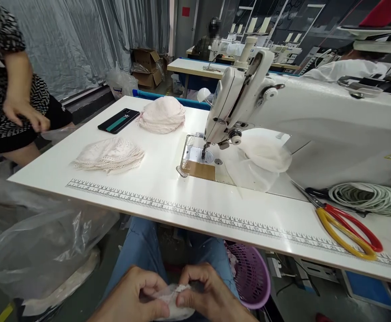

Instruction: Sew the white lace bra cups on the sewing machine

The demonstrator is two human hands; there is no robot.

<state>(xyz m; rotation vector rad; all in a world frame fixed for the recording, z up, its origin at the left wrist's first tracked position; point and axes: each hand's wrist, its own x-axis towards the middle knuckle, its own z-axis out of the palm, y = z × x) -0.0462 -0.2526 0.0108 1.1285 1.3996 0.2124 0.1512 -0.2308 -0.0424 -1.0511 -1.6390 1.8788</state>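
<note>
Over my lap, below the table's front edge, my left hand (137, 295) and my right hand (207, 290) pinch a small sheer white fabric piece (173, 304) between thumbs and fingers. Part of the piece is hidden behind the fingers, and its exact kind is unclear. On the white table (162, 179) above them lie a stack of pale lace-edged fabric pieces (110, 154) and a stack of pale pink rounded fabric pieces (163, 115). The sewing machine (235, 103) stands to the right, its needle area (203, 154) apart from both hands.
A phone (119, 120) lies at the table's left. Red-and-yellow scissors (346, 230) and coiled cord (370, 199) sit at the right. Beneath is a purple basket (254, 277). Clear plastic bags (48, 241) and another person's hand (26, 114) are at the left.
</note>
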